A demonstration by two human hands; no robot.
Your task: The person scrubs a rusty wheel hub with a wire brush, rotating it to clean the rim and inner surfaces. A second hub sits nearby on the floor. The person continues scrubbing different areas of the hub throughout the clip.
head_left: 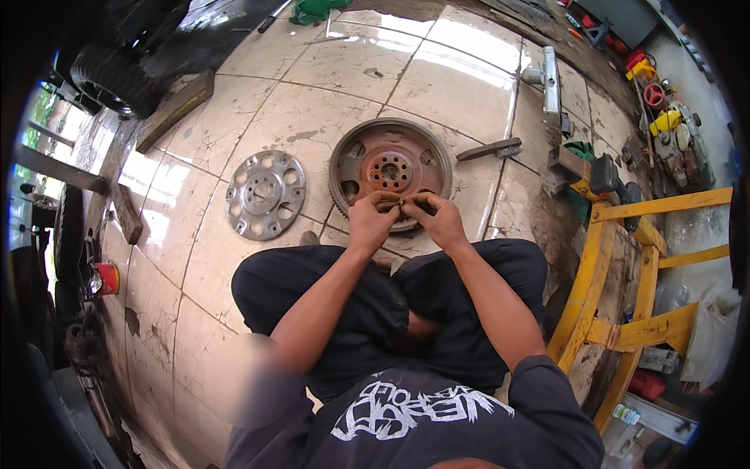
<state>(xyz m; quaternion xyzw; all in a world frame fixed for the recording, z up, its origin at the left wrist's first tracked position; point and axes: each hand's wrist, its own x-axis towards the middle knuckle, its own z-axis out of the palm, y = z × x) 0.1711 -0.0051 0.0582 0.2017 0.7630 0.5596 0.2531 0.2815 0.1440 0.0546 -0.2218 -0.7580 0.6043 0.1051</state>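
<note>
My left hand (372,219) and my right hand (435,220) meet over the near edge of a rusty flywheel (355,137) lying flat on the tiles. The fingertips of both hands are pinched close together around something small and dark, too tiny to name. Reddish-brown rust covers the flywheel's hub, which has a ring of bolt holes. Left of it lies a silvery metal disc (266,195) with large round cutouts. A wire brush (489,149) with a dark handle rests on the floor to the right of the flywheel.
At the right stands a yellow metal frame (591,283), with a long metal part (551,92) beyond it. Machine parts (673,133) line the right wall. On the left are a tyre (114,80), wooden beams (176,112) and a red tin (107,278).
</note>
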